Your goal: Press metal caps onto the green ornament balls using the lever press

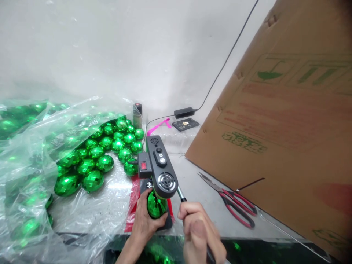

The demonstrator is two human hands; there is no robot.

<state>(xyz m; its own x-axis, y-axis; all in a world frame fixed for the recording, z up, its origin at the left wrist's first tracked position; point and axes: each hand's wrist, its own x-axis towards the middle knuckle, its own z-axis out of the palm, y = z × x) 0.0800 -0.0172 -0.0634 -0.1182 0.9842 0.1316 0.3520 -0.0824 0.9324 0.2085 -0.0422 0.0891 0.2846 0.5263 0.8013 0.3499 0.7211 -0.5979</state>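
My left hand (145, 216) is wrapped round a shiny green faceted bauble (156, 205), held beneath the front end of a dark grey bench-top machine (162, 167). A red switch sits on the box at the machine's left side. My right hand (199, 229) is closed round the dark handle of a metal lever (181, 194) that sticks out from the machine's right. The bauble's top is hidden under the machine head. Red plastic (133, 205) lies under the machine's base.
Several green baubles (96, 152) lie at left under clear plastic sheeting (24, 165). Red-and-black scissors (231, 201) lie at right, beside a large leaning cardboard box (288, 128). Behind are a power adapter (184, 112), a dark flat device (185, 124), pink ribbon (158, 126) and a small canister (138, 114).
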